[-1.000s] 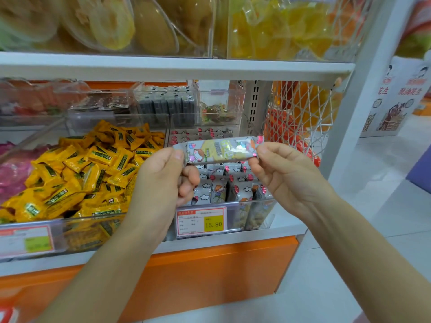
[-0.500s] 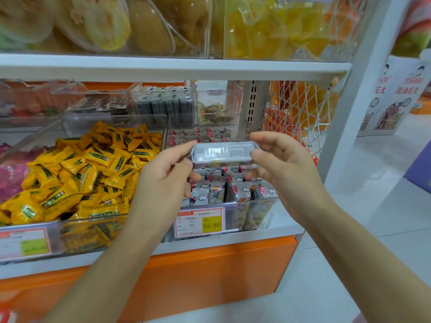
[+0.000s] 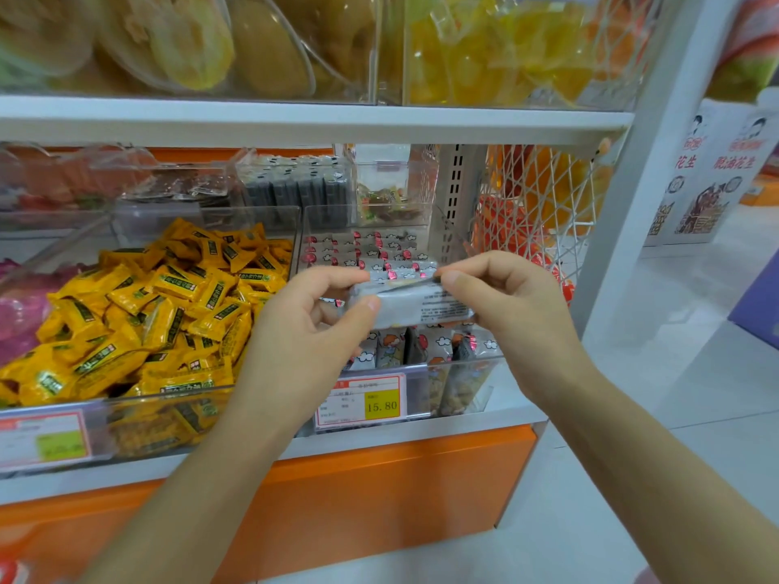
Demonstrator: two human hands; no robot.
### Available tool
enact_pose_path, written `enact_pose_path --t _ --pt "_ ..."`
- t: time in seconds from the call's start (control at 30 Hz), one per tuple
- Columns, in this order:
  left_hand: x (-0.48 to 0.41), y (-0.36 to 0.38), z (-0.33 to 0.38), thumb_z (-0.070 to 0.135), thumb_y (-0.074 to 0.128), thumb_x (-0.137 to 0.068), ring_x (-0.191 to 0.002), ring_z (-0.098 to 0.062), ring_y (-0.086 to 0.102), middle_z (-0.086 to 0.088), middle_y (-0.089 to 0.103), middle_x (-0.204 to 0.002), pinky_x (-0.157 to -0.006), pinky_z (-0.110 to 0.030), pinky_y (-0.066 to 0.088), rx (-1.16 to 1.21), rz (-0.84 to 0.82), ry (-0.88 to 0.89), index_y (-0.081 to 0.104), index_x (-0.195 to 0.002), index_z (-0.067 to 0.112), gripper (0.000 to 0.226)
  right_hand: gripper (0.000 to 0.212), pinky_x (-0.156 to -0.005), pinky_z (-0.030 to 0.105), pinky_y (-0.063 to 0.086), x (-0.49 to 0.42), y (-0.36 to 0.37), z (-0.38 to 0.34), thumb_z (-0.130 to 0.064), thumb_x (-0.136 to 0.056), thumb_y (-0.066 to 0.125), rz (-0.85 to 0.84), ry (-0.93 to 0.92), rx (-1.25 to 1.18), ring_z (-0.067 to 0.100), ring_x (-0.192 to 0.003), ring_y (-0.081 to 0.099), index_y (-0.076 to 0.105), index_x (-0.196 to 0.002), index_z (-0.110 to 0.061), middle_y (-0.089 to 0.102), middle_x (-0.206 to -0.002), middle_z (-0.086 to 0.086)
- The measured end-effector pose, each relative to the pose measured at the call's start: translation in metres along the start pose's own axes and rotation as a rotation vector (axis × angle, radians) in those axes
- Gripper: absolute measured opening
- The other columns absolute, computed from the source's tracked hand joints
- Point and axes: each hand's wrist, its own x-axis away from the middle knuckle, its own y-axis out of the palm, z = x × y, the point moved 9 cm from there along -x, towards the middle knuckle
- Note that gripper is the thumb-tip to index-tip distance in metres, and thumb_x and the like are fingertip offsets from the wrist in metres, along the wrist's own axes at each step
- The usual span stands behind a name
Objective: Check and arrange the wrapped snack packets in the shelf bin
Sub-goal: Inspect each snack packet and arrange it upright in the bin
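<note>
Both hands, left hand [image 3: 307, 326] and right hand [image 3: 506, 301], are pinching opposite ends of a glossy, oblong snack packet [image 3: 415, 303], holding it above the clear plastic bin [image 3: 459, 385] of upright packets.

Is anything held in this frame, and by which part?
One wrapped snack packet, held by both hands: the left hand pinches its left end, the right hand its right end.

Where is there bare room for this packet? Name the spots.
Bare: the white shelf ledge between the snack bin's right wall and the shelf post. Crowded: the bin's front row of standing packets; the yellow candy bin is heaped. The bin's middle is hidden behind the left hand, right hand and held packet.
</note>
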Motion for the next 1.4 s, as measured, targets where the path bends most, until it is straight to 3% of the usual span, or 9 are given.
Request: enact_pose_path --t 0.13,0.33,0.6,0.73,0.83,1.0,1.2,1.3,1.4 --pt "0.004 0.004 -0.001 0.033 0.060 -0.078 -0.065 -0.028 0.063 -0.010 0.064 -0.075 -0.063 -0.048 0.055 -0.016 0.005 -0.012 0.059 -0.086 0.034 0.008 0.012 -0.060 0.011 0.047 0.002 -0.002 -0.004 -0.012 -0.082 0.067 0.061 -0.048 0.055 0.001 -0.066 0.057 0.069 -0.070 -0.013 0.065 -0.068 -0.008" --pt "0.003 0.000 -0.004 0.029 0.058 -0.082 -0.050 -0.010 0.060 0.010 0.061 -0.066 -0.045 -0.023 0.052 0.028 0.028 -0.040 0.058 -0.069 0.023 0.014 0.012 -0.067 0.024 0.051 0.004 0.003 -0.004 -0.012 -0.082 0.067 0.036 -0.051 0.078 0.011 -0.070 0.060 0.070 -0.070 -0.011 0.068 -0.073 0.003" --pt "0.001 -0.001 -0.006 0.026 0.057 -0.087 -0.049 -0.010 0.060 -0.001 0.061 -0.067 -0.044 -0.014 0.046 0.034 0.046 -0.043 0.059 -0.071 0.018 0.018 0.015 -0.057 0.013 0.049 0.004 0.005 -0.004 -0.010 -0.083 0.067 0.019 -0.046 0.046 0.003 -0.064 0.059 0.069 -0.069 -0.015 0.066 -0.068 -0.006" --pt "0.002 0.005 -0.005 0.031 0.059 -0.084 -0.067 -0.004 0.063 0.013 0.063 -0.077 -0.055 -0.013 0.048 -0.031 -0.018 -0.012 0.064 -0.095 0.029 0.012 0.005 -0.052 0.019 0.052 0.003 -0.001 0.001 -0.014 -0.085 0.065 0.077 -0.002 0.010 0.008 -0.064 0.065 0.068 -0.081 -0.011 0.069 -0.076 0.005" --pt "0.003 0.011 -0.004 0.033 0.065 -0.080 -0.080 -0.004 0.059 0.017 0.058 -0.097 -0.066 -0.017 0.051 -0.214 -0.042 0.043 0.053 -0.124 0.035 0.046 0.017 -0.053 0.028 0.056 0.002 -0.009 0.009 -0.021 -0.086 0.065 0.140 0.046 -0.014 0.020 -0.066 0.068 0.060 -0.086 -0.005 0.070 -0.078 0.012" --pt "0.002 0.007 0.001 0.031 0.054 -0.088 -0.061 0.003 0.058 0.015 0.060 -0.068 -0.054 -0.010 0.045 -0.214 -0.004 0.101 0.058 -0.112 0.033 0.025 0.018 -0.068 0.028 0.056 0.003 0.004 0.016 -0.017 -0.091 0.057 0.028 0.108 -0.266 0.018 -0.085 0.068 0.067 -0.103 -0.008 0.070 -0.099 0.010" --pt "0.001 0.009 -0.003 0.040 0.043 -0.088 -0.049 -0.003 0.054 0.011 0.064 -0.063 -0.046 -0.012 0.040 -0.198 -0.003 0.093 0.058 -0.103 0.034 0.022 0.058 -0.099 0.041 0.046 0.009 0.029 0.012 -0.029 -0.078 0.062 -0.211 0.055 -0.080 0.010 -0.124 0.049 0.045 -0.133 -0.030 0.050 -0.134 -0.016" --pt "0.002 0.006 -0.002 0.044 0.042 -0.086 -0.053 0.001 0.054 0.008 0.062 -0.061 -0.049 -0.011 0.039 -0.233 0.014 0.099 0.058 -0.114 0.028 0.036 0.062 -0.085 0.031 0.054 0.008 0.027 0.010 -0.020 -0.086 0.063 -0.253 0.046 -0.044 0.011 -0.103 0.060 0.036 -0.141 -0.027 0.049 -0.131 -0.013" --pt "0.002 0.005 0.007 0.046 0.040 -0.086 -0.082 0.003 0.049 0.017 0.060 -0.096 -0.070 -0.016 0.037 -0.496 0.025 0.185 0.054 -0.128 0.024 0.049 0.057 -0.076 0.034 0.058 0.001 0.013 0.009 -0.019 -0.086 0.065 -0.176 0.058 0.015 0.013 -0.080 0.067 0.041 -0.137 -0.024 0.054 -0.123 -0.002"
